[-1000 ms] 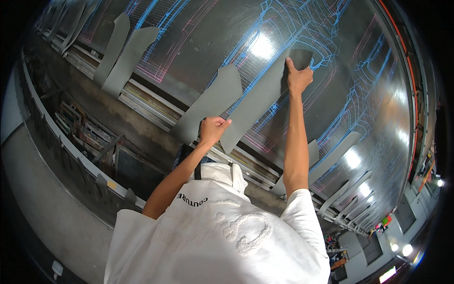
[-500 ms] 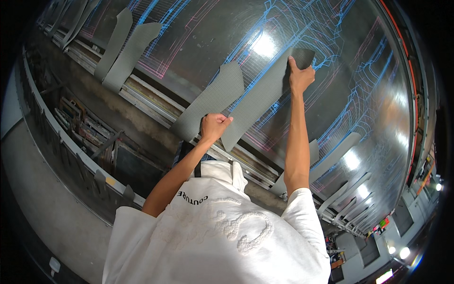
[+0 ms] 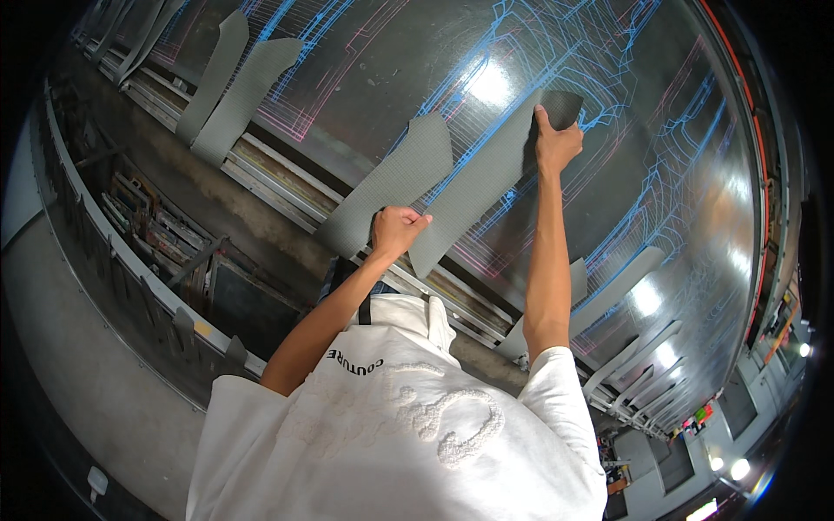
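A long grey fabric panel [image 3: 482,178] with a fine grid texture lies slantwise over the dark table in front of me. Its far end is pinched in my right hand [image 3: 559,146], thumb on top, and the corner there looks darker. Near the table's front edge, my left hand [image 3: 400,229] is closed with thumb and finger on the panel's near left edge. The fingertips of that hand are partly hidden. Just left of it, a second grey panel [image 3: 404,169] with an angled tip lies on the table, its near end hanging over the edge.
Blue and pink pattern lines cover the dark shiny table [image 3: 356,87]. More grey panels [image 3: 248,95] lie farther left, and others [image 3: 621,282] lie to the right. A metal rail [image 3: 278,187] runs along the front edge. Stacked frames [image 3: 156,221] stand below on the left.
Both hands keep their hold on the panel. Only a slight shift of the whole view shows.
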The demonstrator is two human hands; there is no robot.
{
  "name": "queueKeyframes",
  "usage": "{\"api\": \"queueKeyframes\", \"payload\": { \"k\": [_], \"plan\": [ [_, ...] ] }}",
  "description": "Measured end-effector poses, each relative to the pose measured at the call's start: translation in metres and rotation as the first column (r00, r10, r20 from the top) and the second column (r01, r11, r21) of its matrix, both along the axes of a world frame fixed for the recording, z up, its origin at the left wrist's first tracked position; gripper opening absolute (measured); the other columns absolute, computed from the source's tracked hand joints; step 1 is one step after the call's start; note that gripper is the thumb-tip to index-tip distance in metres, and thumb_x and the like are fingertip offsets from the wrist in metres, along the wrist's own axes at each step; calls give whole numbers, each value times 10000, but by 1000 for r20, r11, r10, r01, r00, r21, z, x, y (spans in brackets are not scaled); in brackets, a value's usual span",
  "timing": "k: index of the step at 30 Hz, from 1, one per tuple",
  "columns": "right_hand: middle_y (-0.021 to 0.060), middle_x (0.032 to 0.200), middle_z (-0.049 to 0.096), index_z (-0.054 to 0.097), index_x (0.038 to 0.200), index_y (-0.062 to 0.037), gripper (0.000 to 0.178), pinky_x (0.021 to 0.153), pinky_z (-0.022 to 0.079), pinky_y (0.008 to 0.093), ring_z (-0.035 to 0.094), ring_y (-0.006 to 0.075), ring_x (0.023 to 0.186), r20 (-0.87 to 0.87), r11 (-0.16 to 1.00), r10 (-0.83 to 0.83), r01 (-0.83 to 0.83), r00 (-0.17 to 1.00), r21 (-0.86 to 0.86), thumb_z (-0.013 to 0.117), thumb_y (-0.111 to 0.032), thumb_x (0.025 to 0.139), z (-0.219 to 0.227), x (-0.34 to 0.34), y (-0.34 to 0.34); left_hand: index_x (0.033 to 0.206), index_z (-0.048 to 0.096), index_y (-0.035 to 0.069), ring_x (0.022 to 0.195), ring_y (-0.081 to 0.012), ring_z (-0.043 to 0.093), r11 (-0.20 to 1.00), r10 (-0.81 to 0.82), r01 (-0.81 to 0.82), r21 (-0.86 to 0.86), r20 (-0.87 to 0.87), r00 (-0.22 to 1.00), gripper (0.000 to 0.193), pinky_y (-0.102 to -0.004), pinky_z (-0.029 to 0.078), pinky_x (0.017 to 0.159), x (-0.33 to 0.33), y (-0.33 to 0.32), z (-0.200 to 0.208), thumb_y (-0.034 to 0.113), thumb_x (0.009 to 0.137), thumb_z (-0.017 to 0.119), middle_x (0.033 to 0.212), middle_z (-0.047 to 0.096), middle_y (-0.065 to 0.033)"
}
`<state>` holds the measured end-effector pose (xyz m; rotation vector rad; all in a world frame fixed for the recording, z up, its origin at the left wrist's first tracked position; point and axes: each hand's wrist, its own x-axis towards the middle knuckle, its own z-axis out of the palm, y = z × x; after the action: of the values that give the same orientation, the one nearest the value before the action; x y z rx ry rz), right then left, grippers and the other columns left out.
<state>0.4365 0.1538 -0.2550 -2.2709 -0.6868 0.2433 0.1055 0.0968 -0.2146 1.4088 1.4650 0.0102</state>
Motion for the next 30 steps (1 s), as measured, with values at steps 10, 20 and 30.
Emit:
{"api": "queueKeyframes", "payload": {
  "k": [10, 20, 30],
  "plan": [
    [93, 920, 726, 723, 922, -40, 432, 998, 357, 491, 589, 319, 1021, -6, 1000, 5, -5, 1000, -3, 819, -432, 768, -3, 1, -1, 810, 772, 22, 618, -244, 709, 999, -12, 11, 39, 14, 1000, 295, -341, 544, 611, 0, 0, 0, 315, 811, 813, 720, 734, -132],
    [132, 976, 657, 672, 1004, 17, 555, 976, 368, 504, 565, 334, 1055, -23, 995, 27, -29, 999, -91, 846, -439, 741, -11, 6, -4, 828, 777, 33, 641, -258, 713, 999, -22, 22, 31, -19, 1000, 308, -360, 549, 625, 2, -1, -1, 339, 810, 809, 734, 737, -129],
    [213, 1561, 341, 376, 1512, -62, 759, 1162, 238, 572, 337, 392, 1434, 619, 938, 341, -208, 708, -278, 660, -455, 927, 21, -6, -3, 725, 694, 30, 655, -340, 684, 990, -117, 134, 45, -272, 955, 428, -429, 524, 617, 8, 3, 23, 435, 804, 806, 706, 698, -169]
  ]
}}
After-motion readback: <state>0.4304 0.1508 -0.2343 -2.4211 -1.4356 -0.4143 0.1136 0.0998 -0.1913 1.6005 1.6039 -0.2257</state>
